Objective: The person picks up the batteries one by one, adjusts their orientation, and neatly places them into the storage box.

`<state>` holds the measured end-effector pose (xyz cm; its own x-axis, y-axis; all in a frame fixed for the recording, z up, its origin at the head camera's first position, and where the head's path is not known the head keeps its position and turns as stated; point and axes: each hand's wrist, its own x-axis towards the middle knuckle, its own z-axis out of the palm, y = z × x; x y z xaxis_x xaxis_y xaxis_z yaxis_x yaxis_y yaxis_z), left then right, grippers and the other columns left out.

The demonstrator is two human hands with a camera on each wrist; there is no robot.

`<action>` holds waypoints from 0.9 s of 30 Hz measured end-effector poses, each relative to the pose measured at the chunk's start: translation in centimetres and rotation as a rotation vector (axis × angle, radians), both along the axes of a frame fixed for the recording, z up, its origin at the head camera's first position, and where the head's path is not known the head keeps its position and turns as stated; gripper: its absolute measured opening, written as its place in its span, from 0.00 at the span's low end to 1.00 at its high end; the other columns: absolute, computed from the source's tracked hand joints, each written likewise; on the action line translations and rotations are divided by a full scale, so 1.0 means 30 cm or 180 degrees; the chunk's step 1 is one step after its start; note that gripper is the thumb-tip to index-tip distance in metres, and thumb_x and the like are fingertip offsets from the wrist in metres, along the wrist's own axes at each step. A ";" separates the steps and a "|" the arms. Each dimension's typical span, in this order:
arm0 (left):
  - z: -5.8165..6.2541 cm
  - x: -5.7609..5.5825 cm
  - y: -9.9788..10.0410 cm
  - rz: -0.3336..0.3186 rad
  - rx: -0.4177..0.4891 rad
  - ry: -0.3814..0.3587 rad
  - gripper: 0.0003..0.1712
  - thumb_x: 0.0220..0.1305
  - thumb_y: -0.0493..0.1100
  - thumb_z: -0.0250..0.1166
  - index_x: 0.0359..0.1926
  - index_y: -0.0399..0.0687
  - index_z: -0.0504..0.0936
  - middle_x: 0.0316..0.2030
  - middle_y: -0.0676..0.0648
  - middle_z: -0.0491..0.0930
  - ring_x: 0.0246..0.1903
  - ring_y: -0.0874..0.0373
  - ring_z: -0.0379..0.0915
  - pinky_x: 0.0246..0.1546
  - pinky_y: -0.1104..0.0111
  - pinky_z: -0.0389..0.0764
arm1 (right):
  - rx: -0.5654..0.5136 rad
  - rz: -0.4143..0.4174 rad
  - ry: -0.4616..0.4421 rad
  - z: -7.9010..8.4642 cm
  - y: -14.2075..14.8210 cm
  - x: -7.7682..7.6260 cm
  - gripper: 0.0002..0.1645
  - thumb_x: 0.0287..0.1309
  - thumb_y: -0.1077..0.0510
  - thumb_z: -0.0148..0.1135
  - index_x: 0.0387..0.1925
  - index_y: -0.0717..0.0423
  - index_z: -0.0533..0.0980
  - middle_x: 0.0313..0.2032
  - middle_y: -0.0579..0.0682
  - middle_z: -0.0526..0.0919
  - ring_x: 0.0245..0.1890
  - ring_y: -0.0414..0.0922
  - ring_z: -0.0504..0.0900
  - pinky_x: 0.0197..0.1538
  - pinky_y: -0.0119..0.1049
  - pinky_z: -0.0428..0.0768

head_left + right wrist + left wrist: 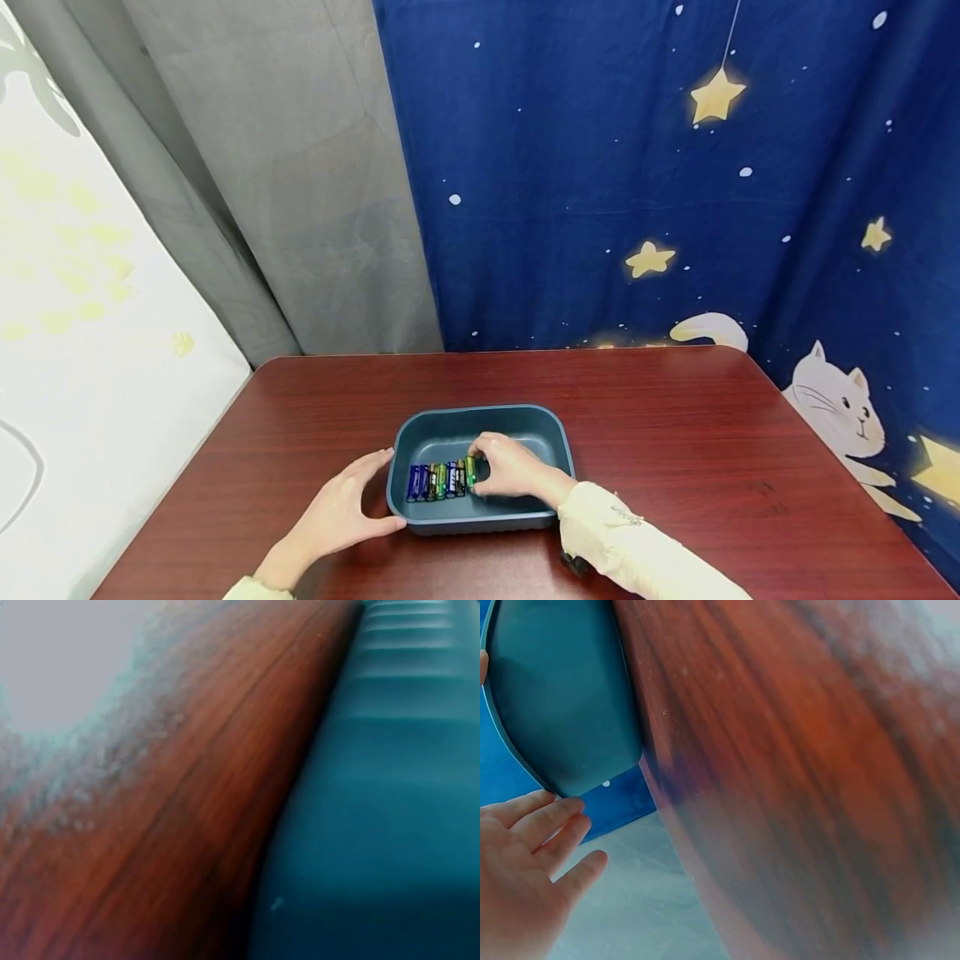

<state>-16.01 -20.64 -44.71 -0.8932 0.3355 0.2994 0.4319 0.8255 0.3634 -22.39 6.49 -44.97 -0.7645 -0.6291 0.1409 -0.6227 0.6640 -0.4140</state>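
Observation:
A teal plastic bin [442, 527] stands on the table, with a row of several batteries [441, 482] in blue, black and green side by side in its left half. Reaching in over the near right rim, my right hand [513, 468] pinches the green battery [470, 472] at the row's right end, its thumb and fingertip at the two ends. My left hand [341, 504] is at the bin's left side, fingertips by the rim and thumb by the near corner. In the left wrist view its fingers [547, 821] are extended beside the bin wall [562, 697].
The bin sits near the front of a reddish-brown wooden table [660, 433]. Behind the table hang a grey curtain [322, 208] and a blue star-patterned curtain [562, 167]. The right wrist view holds only tabletop [172, 795] and the bin's ribbed outer wall [397, 795].

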 end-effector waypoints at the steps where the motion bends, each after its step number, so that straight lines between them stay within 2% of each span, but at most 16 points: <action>1: 0.000 0.000 0.000 0.0001 -0.0001 0.0005 0.51 0.36 0.71 0.67 0.61 0.49 0.69 0.57 0.49 0.71 0.57 0.53 0.66 0.51 0.54 0.71 | 0.0033 -0.0007 0.0005 -0.001 -0.001 0.001 0.24 0.38 0.51 0.70 0.41 0.54 0.77 0.36 0.43 0.76 0.36 0.37 0.73 0.40 0.29 0.75; 7: 0.003 0.003 0.001 -0.0001 0.0002 0.0023 0.51 0.37 0.70 0.67 0.61 0.50 0.69 0.57 0.50 0.71 0.57 0.53 0.66 0.51 0.54 0.71 | 0.0180 -0.0048 0.0084 -0.013 -0.010 0.004 0.25 0.38 0.48 0.71 0.40 0.54 0.77 0.36 0.43 0.76 0.38 0.39 0.75 0.41 0.32 0.75; 12: 0.003 0.004 0.003 0.0009 0.0008 0.0016 0.51 0.36 0.70 0.68 0.61 0.50 0.70 0.57 0.50 0.71 0.56 0.54 0.66 0.51 0.54 0.71 | 0.0109 -0.0039 0.0063 -0.011 -0.002 0.005 0.28 0.38 0.47 0.71 0.42 0.55 0.76 0.37 0.44 0.76 0.38 0.38 0.74 0.41 0.31 0.75; 20: 0.000 0.002 0.004 0.0009 0.0019 -0.0018 0.51 0.36 0.69 0.68 0.61 0.50 0.69 0.57 0.50 0.70 0.57 0.54 0.66 0.51 0.54 0.71 | -0.0326 0.0023 -0.0083 0.034 0.072 0.010 0.33 0.42 0.48 0.70 0.49 0.61 0.73 0.42 0.51 0.77 0.43 0.44 0.76 0.44 0.35 0.75; 27: 0.004 0.003 0.003 0.0009 0.0023 -0.0007 0.50 0.36 0.68 0.69 0.61 0.49 0.69 0.57 0.49 0.71 0.56 0.53 0.66 0.51 0.54 0.72 | -0.0776 0.0110 0.0098 0.087 0.195 0.005 0.32 0.40 0.51 0.71 0.48 0.61 0.73 0.42 0.52 0.78 0.41 0.49 0.76 0.44 0.38 0.75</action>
<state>-15.92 -20.56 -44.60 -0.8948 0.3307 0.2998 0.4287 0.8241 0.3704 -22.25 12.33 -42.37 -0.7361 -0.5993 0.3145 -0.6580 0.5250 -0.5398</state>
